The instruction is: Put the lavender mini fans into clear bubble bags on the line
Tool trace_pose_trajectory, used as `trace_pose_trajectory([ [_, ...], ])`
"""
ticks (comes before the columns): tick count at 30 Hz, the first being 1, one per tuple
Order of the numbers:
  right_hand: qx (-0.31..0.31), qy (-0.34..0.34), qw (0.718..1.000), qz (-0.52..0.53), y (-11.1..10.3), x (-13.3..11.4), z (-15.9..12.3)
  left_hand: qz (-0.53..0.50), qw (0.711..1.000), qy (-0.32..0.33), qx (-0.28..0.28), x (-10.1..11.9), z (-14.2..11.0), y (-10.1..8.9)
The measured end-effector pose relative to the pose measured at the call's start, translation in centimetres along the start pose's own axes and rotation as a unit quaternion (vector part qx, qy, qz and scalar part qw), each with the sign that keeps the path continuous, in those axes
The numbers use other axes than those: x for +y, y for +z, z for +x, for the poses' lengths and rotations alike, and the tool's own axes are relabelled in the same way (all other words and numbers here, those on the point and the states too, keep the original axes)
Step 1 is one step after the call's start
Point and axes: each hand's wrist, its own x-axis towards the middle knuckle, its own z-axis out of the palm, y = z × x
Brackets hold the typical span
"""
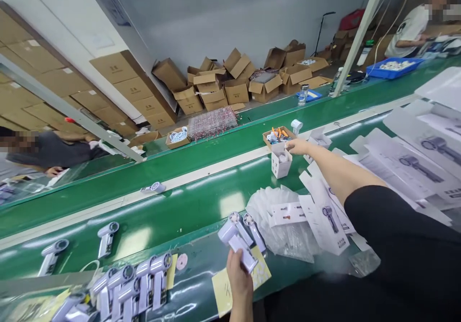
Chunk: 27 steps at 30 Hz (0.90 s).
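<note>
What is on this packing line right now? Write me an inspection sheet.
Surface: glossy green conveyor belt, in parallel lanes.
Job's things: white handheld fan; small open white carton; more white fans in a row.
Clutter: flat printed white box blanks, clear plastic bags, yellow paper sheet.
Hands: left hand grips the fan; right hand reaches over the carton.
Cables: nothing seen.
Surroundings: brown cardboard boxes, blue plastic tray, two seated people.

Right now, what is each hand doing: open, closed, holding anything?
Left hand: closed around a white handheld fan, held above the green table.
Right hand: reaching out over the small white open box; whether it grips anything cannot be told.
</note>
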Motion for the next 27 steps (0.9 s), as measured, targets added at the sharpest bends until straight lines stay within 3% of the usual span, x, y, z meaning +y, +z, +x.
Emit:
trace_pose_trajectory([
  [3,-0.011,-0.017,1.000,-0.015,0.1,-3.0,-2.8,-0.176,0.981,-0.051,-0.071,0.9,-2.3,3.9],
  [6,-0.131,-0.038,0.990,0.031,4.0,-5.6,-9.4,-0.269,0.953,-0.038,-0.138,3.8,-4.8,6.0],
  [8,-0.299,-0.077,0.931,0.196,7.5,-6.3,-15.1,-0.248,0.951,0.005,-0.184,5.5,-6.4,7.2],
  [9,-0.345,-0.094,0.893,0.272,9.2,-6.2,-17.9,-0.227,0.950,0.024,-0.214,5.9,-7.0,7.8],
  [11,-0.314,-0.097,0.845,0.421,11.6,-5.2,-22.4,-0.185,0.942,0.035,-0.277,5.5,-7.6,8.5],
  [13,-0.243,-0.071,0.817,0.518,12.7,-3.5,-25.2,-0.130,0.945,0.024,-0.298,3.6,-7.5,8.8],
  [15,-0.176,-0.027,0.808,0.561,12.5,-1.3,-27.0,-0.008,0.968,0.054,-0.245,0.7,-7.0,8.9],
  [17,-0.135,0.032,0.805,0.577,11.5,1.1,-28.4,0.165,0.956,0.140,-0.198,-2.2,-6.8,9.5],
  [19,-0.123,0.092,0.798,0.582,10.3,3.4,-30.0,0.305,0.892,0.239,-0.234,-4.6,-6.8,10.8],
  [23,-0.131,0.149,0.782,0.591,9.3,7.2,-33.7,0.479,0.701,0.388,-0.358,-6.8,-7.4,14.8],
  [24,-0.138,0.154,0.779,0.592,9.5,8.1,-34.5,0.498,0.672,0.405,-0.369,-7.1,-7.5,15.7],
  [27,-0.171,0.159,0.774,0.589,10.5,10.0,-36.3,0.498,0.653,0.416,-0.390,-7.4,-7.6,17.2],
])
